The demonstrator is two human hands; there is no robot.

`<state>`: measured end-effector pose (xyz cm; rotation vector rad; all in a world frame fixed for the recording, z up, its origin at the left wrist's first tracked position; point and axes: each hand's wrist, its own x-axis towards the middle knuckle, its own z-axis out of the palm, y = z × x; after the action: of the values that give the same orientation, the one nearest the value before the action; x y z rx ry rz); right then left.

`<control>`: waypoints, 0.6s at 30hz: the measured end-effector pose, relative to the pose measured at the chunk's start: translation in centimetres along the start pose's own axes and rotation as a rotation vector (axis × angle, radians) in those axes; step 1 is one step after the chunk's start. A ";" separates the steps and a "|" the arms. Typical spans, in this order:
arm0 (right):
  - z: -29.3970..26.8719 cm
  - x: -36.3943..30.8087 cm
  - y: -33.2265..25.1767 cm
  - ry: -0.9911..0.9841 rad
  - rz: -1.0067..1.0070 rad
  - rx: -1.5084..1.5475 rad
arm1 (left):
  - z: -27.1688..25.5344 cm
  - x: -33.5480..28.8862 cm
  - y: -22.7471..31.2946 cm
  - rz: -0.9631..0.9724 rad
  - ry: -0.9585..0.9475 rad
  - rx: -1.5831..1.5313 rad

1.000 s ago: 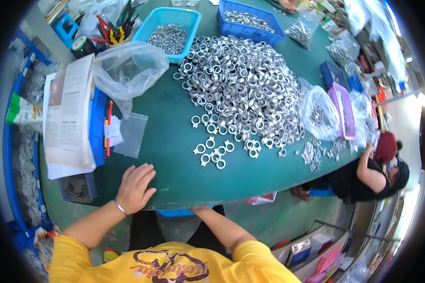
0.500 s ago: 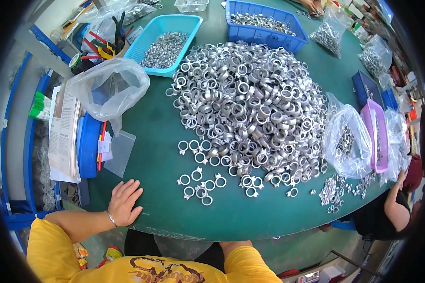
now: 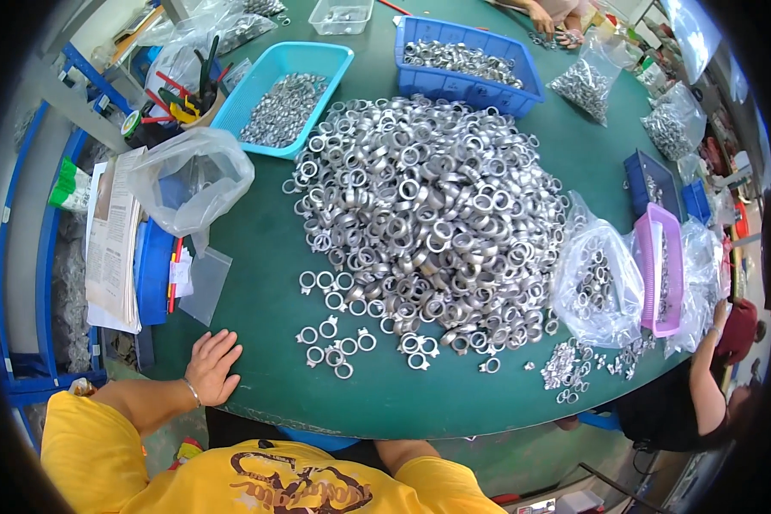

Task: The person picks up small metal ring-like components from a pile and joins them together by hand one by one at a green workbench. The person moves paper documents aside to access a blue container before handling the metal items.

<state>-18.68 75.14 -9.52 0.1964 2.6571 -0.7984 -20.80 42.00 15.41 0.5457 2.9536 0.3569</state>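
Rests the left hand [image 3: 212, 368], flat and holding nothing, on the table [image 3: 261, 368], left of the loose rings [image 3: 340, 349], with the right hand hidden below, impossible to read for grip.

Got a stack of papers [image 3: 111, 257] on the left, blue rack [image 3: 50, 240] past it, red-handled tools [image 3: 174, 83] at the far-left corner, plus someone in black [image 3: 668, 404] off right.

- I am, it seems to me, in a workshop.
- My green surface [image 3: 257, 248] carries one big heap of metal rings [image 3: 437, 214].
- Around it there are plastic bins [image 3: 458, 88], hand tools [image 3: 182, 112] and a co-worker [image 3: 670, 403].
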 end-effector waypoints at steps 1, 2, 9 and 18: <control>0.0 0.0 -0.1 -0.002 0.000 0.008 | 0.0 -0.1 0.0 -0.010 -0.014 0.007; -0.3 -0.1 0.1 -0.007 0.000 0.012 | 0.1 -0.2 0.0 -0.012 -0.015 0.010; -0.4 -0.9 0.2 -0.006 0.009 0.051 | 0.2 -0.3 -0.1 0.006 -0.015 0.024; 0.2 -0.7 0.0 0.071 0.009 0.120 | 0.3 -0.1 0.2 0.009 0.018 0.029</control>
<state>-17.96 75.01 -9.36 0.2722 2.6741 -0.9657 -20.61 42.18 15.13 0.5627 2.9793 0.3216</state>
